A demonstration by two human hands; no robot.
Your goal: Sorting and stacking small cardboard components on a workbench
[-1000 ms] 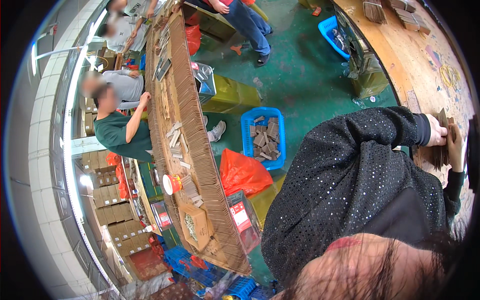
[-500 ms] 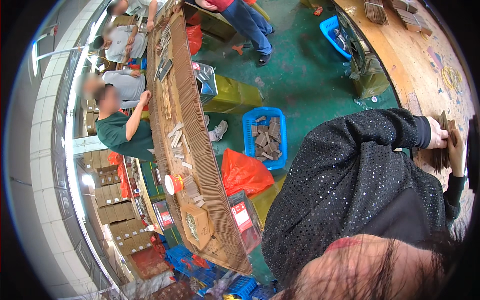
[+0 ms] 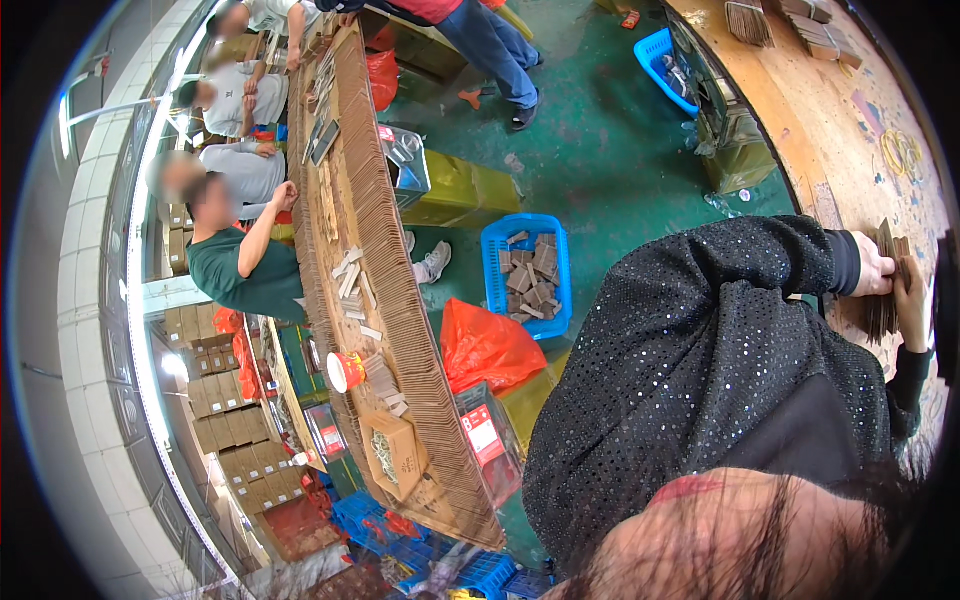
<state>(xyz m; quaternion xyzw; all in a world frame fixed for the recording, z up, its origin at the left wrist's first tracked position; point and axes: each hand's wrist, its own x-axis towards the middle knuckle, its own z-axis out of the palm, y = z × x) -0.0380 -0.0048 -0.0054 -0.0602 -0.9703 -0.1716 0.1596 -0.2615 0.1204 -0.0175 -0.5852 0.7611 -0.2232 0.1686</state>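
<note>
Both hands, left hand (image 3: 872, 268) and right hand (image 3: 912, 300), clasp a stack of brown cards (image 3: 884, 300) on the tabletop (image 3: 850, 120); fingers partly hidden at the far-right rim.

view: we have one head-worn fisheye, no second view to share with | aim: steeply down and twisted, over our own dark sleeve (image 3: 700, 370) | near: our hands at the wooden bench (image 3: 830, 110) by the right rim | far: green floor (image 3: 600, 150) and the long worktable (image 3: 380, 250) with co-workers, left | edges: bent at the rim
</note>
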